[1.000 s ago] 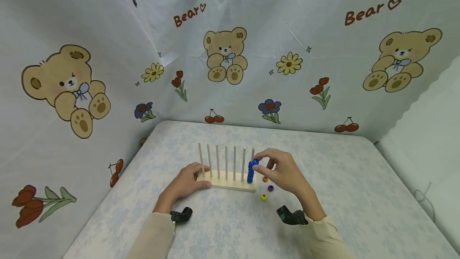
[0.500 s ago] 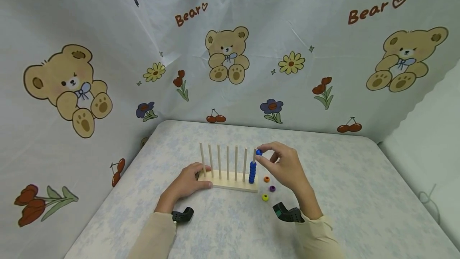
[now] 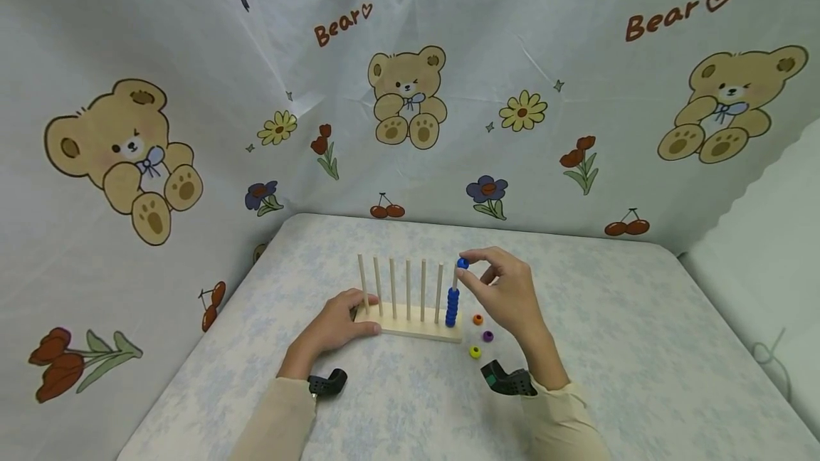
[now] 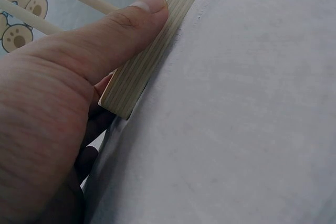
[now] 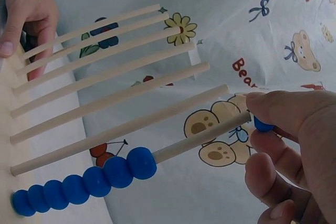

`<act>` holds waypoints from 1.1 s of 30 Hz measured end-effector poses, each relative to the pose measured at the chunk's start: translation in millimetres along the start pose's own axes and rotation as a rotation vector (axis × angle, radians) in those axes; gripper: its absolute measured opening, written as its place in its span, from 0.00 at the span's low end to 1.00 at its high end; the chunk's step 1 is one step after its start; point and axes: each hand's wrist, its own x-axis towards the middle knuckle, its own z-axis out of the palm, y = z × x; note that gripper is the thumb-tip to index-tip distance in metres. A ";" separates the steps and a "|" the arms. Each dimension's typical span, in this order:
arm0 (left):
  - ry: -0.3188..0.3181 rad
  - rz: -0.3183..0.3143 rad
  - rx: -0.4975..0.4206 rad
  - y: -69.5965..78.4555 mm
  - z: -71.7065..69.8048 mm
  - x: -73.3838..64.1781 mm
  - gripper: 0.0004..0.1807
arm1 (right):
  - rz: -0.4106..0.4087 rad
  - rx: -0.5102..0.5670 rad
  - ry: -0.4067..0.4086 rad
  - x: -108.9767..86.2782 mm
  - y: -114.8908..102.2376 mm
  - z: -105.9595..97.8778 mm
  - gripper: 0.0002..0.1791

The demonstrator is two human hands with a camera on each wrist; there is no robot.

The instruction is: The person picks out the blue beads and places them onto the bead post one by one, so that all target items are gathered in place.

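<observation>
A wooden rack [image 3: 410,324] with several upright pegs stands on the table. Its left end is gripped by my left hand [image 3: 339,322]; in the left wrist view the thumb [image 4: 134,24] lies along the edge of the base [image 4: 142,72]. Several blue beads [image 5: 76,187] are stacked on the lower part of the rightmost peg [image 5: 205,137]; the other pegs are bare. Between thumb and index finger, my right hand [image 3: 506,287] pinches a blue bead [image 5: 262,124] just by that peg's tip. Fingers partly hide the bead, and I cannot tell whether it touches the peg.
To the right of the base lie an orange bead [image 3: 477,319], a purple bead [image 3: 488,336] and a yellow bead [image 3: 475,352]. A bear-print cloth [image 3: 410,176] hangs behind the table [image 3: 410,404]. A thin cord [image 3: 765,354] shows at far right.
My right hand has risen with the pinched blue bead, from beside the stacked beads to the top of the rightmost peg. The left hand keeps its grip on the base.
</observation>
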 end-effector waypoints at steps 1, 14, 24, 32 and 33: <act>-0.002 -0.004 -0.001 -0.2 0.1 0.0 0.31 | -0.001 0.005 0.004 0.2 -0.7 0.7 0.14; 0.005 0.003 -0.014 0.5 0.4 0.3 0.31 | 0.040 0.005 0.005 1.6 -4.5 6.0 0.14; 0.013 0.003 -0.020 4.3 0.2 0.9 0.30 | 0.042 0.007 -0.008 0.9 -2.7 9.1 0.14; -0.005 -0.005 -0.012 5.2 -1.4 -1.3 0.31 | 0.047 0.006 -0.017 0.2 -1.5 10.0 0.13; -0.005 -0.004 -0.008 4.4 -1.1 -1.2 0.31 | 0.047 0.004 -0.018 0.4 -1.4 10.1 0.13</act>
